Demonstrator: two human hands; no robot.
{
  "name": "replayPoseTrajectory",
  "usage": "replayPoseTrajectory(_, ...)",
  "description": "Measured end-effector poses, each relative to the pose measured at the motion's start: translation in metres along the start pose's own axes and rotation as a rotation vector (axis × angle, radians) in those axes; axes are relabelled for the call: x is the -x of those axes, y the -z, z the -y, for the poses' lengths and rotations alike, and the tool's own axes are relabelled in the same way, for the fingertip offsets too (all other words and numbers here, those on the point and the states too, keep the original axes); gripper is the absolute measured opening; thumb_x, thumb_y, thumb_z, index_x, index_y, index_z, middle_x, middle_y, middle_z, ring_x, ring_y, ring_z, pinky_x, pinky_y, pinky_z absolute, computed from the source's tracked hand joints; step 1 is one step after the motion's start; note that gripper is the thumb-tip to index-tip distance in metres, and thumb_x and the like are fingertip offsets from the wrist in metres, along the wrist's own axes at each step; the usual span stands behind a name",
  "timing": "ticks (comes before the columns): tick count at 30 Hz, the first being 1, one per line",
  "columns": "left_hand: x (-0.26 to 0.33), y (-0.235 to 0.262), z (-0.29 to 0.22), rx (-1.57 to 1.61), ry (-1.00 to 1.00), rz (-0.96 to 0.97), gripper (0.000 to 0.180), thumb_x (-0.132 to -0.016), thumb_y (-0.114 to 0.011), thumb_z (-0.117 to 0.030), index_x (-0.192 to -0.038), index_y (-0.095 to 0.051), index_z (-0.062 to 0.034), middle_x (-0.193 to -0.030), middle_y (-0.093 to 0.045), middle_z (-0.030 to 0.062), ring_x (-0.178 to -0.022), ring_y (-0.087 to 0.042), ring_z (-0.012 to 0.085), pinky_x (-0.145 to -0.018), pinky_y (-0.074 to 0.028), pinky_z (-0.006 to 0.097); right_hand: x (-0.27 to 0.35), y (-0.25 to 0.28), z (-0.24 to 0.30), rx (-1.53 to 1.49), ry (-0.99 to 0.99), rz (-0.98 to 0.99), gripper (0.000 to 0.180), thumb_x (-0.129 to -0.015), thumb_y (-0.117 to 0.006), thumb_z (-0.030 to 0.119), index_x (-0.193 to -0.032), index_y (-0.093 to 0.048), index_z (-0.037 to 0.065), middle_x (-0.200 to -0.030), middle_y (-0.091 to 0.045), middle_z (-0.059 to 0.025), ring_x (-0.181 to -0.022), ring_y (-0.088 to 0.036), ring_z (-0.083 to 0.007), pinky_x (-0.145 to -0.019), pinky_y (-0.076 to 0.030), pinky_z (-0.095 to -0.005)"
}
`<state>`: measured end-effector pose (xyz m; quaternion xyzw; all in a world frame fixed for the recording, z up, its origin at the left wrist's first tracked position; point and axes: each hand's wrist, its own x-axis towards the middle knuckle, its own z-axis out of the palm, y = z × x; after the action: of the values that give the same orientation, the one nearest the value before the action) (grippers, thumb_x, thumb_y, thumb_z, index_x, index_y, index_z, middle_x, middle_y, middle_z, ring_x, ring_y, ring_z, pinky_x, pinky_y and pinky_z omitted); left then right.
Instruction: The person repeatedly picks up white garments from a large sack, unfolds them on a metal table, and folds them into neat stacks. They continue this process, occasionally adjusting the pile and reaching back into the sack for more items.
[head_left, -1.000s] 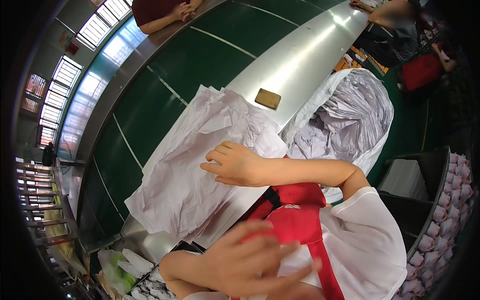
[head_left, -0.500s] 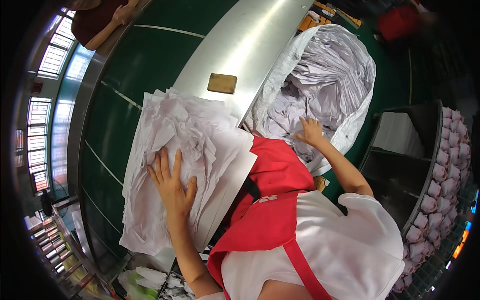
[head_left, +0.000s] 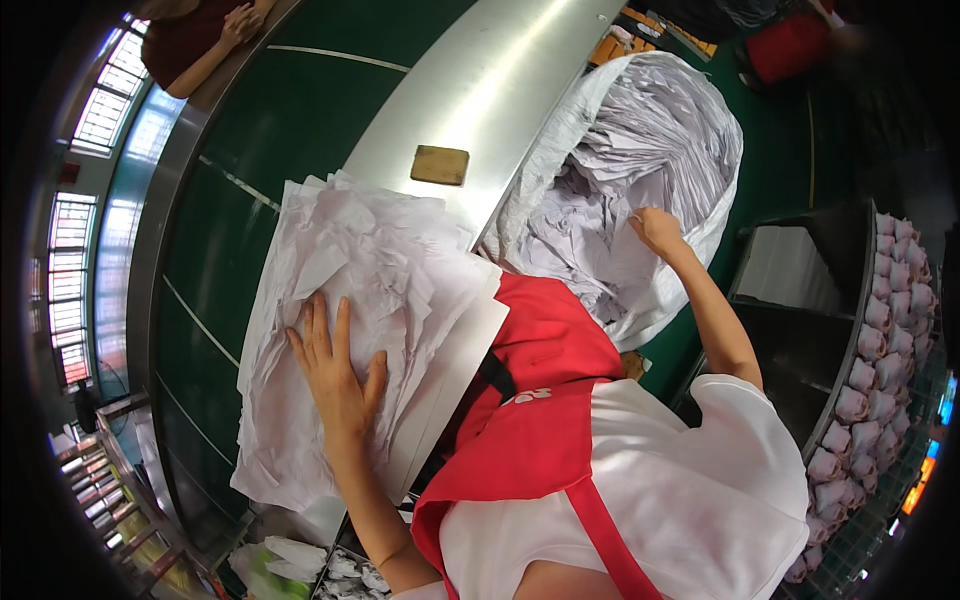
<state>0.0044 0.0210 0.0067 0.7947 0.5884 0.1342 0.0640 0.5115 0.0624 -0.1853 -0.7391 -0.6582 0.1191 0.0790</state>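
My left hand (head_left: 342, 375) lies flat with its fingers spread on a thick pile of creased white paper sheets (head_left: 365, 235). Larger, smoother sheets stick out from under the pile on its right side. Over to the right, a big white woven sack (head_left: 720, 235) gapes wide, packed with crumpled and layered paper (head_left: 640, 130). Inside its mouth my right hand (head_left: 657, 232) is closed, its fingertips pinching the edge of some paper; the fingers' undersides are hidden.
A wooden block (head_left: 440, 165) sits on the shiny metal table strip (head_left: 470, 90), beside the green work surface (head_left: 300, 100). At right, a dark shelf unit (head_left: 785, 340) stands by rows of small wrapped pinkish bundles (head_left: 868, 380). Another person's clasped hands (head_left: 241, 22) show at upper left.
My right hand has moved right and slightly up within the sack, its fingers going from spread to closed. The left hand stays flat on the pile.
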Motion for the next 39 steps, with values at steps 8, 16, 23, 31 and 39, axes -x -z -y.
replayPoseTrajectory(8, 0.024, 0.007, 0.018, 0.247, 0.000, -0.227, 0.041, -0.095, -0.045, -0.033, -0.124, -0.058, -0.0062, -0.137, -0.047, 0.0165, -0.125, -0.045, 0.0354, -0.108, -0.029, 0.046, -0.035, 0.168, 0.093, -0.483, 0.226, 0.151, 0.031, -0.095, -0.052, 0.026, -0.085, -0.052, -0.004, -0.068, -0.048, -0.0102, -0.067, -0.040, -0.0139, -0.064, -0.039, -0.0304)
replayPoseTrajectory(16, 0.021, 0.043, -0.021, 1.315, 0.042, -0.152, 0.089, -0.076, -0.071, -0.045, -0.142, -0.031, -0.0012, -0.135, -0.049, 0.0151, -0.123, -0.048, 0.0253, -0.105, -0.033, 0.040, -0.008, 0.227, 0.283, -0.830, 0.580, 0.044, 0.021, -0.093, -0.056, 0.021, -0.092, -0.065, 0.002, -0.072, -0.056, 0.0037, -0.066, -0.047, -0.0037, -0.057, -0.038, -0.0211)
replayPoseTrajectory(23, 0.060, 0.032, -0.010, 1.503, 0.549, -0.446, 0.042, -0.090, -0.060, -0.010, -0.128, -0.049, 0.0034, -0.113, -0.062, 0.0088, -0.103, -0.058, 0.0146, -0.094, -0.043, 0.028, -0.010, 0.168, 0.407, -1.184, 0.717, 0.700, 0.044, -0.096, -0.048, 0.034, -0.132, -0.050, 0.009, -0.109, -0.060, -0.0070, -0.099, -0.052, -0.0127, -0.086, -0.041, -0.0261)
replayPoseTrajectory(31, 0.065, 0.022, 0.002, 1.535, 0.577, -0.773, 0.040, -0.090, -0.057, -0.008, -0.128, -0.046, 0.0026, -0.123, -0.056, 0.0121, -0.109, -0.055, 0.0176, -0.094, -0.043, 0.030, 0.028, 0.132, 0.422, -0.995, 0.703, 0.905, 0.055, -0.085, -0.063, 0.018, -0.133, -0.046, 0.000, -0.116, -0.061, -0.0120, -0.107, -0.056, -0.0177, -0.095, -0.041, -0.0295)
replayPoseTrajectory(39, 0.074, 0.050, -0.043, 0.541, 0.256, -0.749, 0.085, -0.062, -0.079, -0.006, -0.135, -0.035, 0.0015, -0.135, -0.044, 0.0183, -0.117, -0.046, 0.0322, -0.099, -0.035, 0.038, 0.030, 0.132, 0.435, -0.997, 0.720, 0.518, 0.046, -0.080, -0.068, 0.015, -0.120, -0.055, -0.004, -0.113, -0.062, -0.0125, -0.108, -0.055, -0.0171, -0.095, -0.041, -0.0289)
